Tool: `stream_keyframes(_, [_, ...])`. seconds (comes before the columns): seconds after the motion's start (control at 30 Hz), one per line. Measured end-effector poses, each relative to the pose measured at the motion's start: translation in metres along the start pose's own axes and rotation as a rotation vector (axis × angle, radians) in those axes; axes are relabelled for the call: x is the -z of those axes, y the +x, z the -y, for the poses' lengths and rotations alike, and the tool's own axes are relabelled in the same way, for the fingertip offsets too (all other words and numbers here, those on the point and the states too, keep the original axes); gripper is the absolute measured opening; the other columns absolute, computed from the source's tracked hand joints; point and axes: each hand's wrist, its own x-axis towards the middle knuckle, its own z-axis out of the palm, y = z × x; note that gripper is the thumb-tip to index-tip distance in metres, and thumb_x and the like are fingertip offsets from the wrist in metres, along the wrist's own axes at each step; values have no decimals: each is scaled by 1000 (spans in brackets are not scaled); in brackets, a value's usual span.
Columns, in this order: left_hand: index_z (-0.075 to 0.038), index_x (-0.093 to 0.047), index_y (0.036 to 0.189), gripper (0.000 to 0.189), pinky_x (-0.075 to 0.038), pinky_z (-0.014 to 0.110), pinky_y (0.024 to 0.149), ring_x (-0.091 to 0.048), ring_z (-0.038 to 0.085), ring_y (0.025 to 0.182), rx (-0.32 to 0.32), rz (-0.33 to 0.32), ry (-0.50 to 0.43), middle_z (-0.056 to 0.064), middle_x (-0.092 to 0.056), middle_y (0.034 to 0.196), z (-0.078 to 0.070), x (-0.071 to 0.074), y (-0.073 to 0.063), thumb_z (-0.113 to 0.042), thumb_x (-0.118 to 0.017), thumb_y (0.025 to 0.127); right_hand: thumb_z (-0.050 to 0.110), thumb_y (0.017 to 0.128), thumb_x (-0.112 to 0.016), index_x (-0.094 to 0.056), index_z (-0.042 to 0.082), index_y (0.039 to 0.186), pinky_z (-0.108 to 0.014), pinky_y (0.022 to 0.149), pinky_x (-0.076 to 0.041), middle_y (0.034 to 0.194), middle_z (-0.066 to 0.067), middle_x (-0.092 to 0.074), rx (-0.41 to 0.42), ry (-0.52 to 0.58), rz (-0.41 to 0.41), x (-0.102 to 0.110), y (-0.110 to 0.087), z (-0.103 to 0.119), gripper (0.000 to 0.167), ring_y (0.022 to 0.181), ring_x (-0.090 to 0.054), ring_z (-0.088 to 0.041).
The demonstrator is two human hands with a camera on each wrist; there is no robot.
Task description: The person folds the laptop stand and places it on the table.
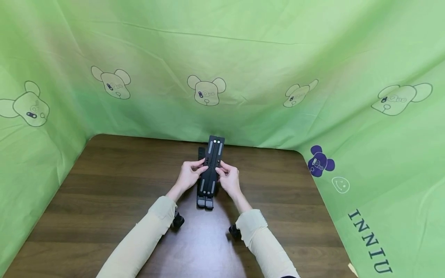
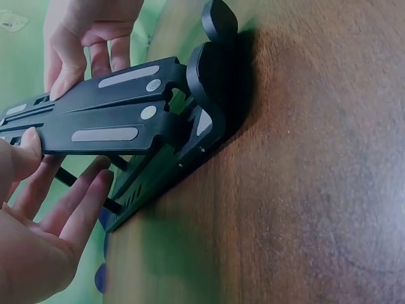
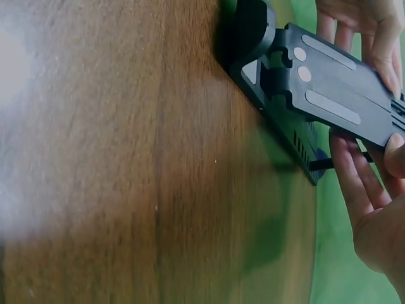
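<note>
A black hinged stand (image 1: 211, 170) is pinched at opposite edges by the left hand (image 1: 189, 176) and right hand (image 1: 230, 180)

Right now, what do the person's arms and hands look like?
Two long, pale cream cloth sleeves end in wide, matching cuffs. Small, chunky black devices show beside the cuffs, with no cables visible. The bare, ungloved left hand and bare, ungloved right hand show no markings.

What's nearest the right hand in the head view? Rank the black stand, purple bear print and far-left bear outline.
1. Black stand: held by the right hand.
2. Purple bear print: off to the right.
3. Far-left bear outline: opposite side.
</note>
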Motion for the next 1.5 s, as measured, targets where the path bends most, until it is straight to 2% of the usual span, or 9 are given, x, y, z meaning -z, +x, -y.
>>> stream_keyframes(0.17, [1, -69, 142, 40, -69, 29, 77, -80, 25, 101, 6, -7, -8, 32, -77, 123, 2, 1, 0, 0, -75, 102, -7, 103, -69, -69, -9, 140, -35, 56, -64, 105, -35, -80, 9, 3, -9, -4, 0, 2, 37, 61, -70, -24])
stream_keyframes(0.4, [4, -68, 141, 40, -68, 27, 71, -79, 18, 93, 12, -11, -39, 33, -77, 122, 5, 5, 0, 2, -75, 102, -6, 102, -70, -71, -7, 139, -15, 55, -53, 104, -32, -81, 34, -55, -4, -6, 0, 4, 36, 69, -74, -28])
stream_keyframes(0.53, [3, -68, 142, 41, -68, 27, 71, -78, 17, 92, 22, -9, -47, 33, -78, 122, 5, 7, -1, 0, -76, 101, -5, 102, -70, -71, -7, 138, -14, 58, -55, 107, -31, -81, 56, -85, 0, -7, 1, 5, 36, 84, -80, -37])
stream_keyframes(0.7, [2, -68, 143, 42, -68, 25, 69, -77, 15, 91, 31, -8, -52, 33, -78, 122, 5, 8, -2, 0, -76, 102, -5, 103, -70, -70, -8, 139, -15, 58, -55, 109, -32, -81, 51, -88, 3, -8, 0, 5, 37, 87, -80, -41])
stream_keyframes(0.9, [-1, -64, 148, 45, -67, 31, 58, -74, 11, 69, 56, 4, -59, 30, -81, 112, 6, 11, -4, -3, -74, 104, -5, 102, -71, -70, -8, 139, -13, 63, -56, 110, -32, -81, 45, -79, -14, -12, 0, 7, 37, 93, -81, -41])
stream_keyframes(1.17, [-3, -64, 149, 45, -64, 28, 53, -68, 7, 56, 65, -11, -65, 28, -81, 106, 6, 11, -4, -5, -73, 105, -7, 102, -71, -70, -9, 139, -27, 79, -66, 110, -32, -81, 60, -97, -24, -15, 2, 8, 37, 100, -81, -42])
stream_keyframes(1.3, [-3, -65, 149, 45, -64, 27, 54, -68, 9, 57, 47, -13, -47, 29, -80, 106, 5, 9, -5, -6, -74, 105, -6, 103, -69, -69, -7, 141, -23, 68, -63, 108, -31, -81, 54, -92, 2, -12, 3, 8, 38, 94, -82, -39])
stream_keyframes(1.43, [-3, -63, 153, 49, -67, 32, 61, -76, 21, 68, -5, -10, 27, 31, -77, 114, 5, 9, -8, -5, -74, 104, -5, 105, -67, -62, -6, 150, -36, 58, -65, 99, -32, -78, 36, -71, 101, -5, 1, 10, 46, 80, -79, -34])
stream_keyframes(1.5, [-3, -57, 159, 57, -70, 38, 70, -81, 32, 80, -47, 14, 85, 31, -75, 122, 5, 12, -10, -4, -73, 105, -4, 105, -67, -54, -5, 157, -47, 62, -68, 99, -34, -76, 37, -69, 162, 0, 1, 12, 54, 80, -79, -36])
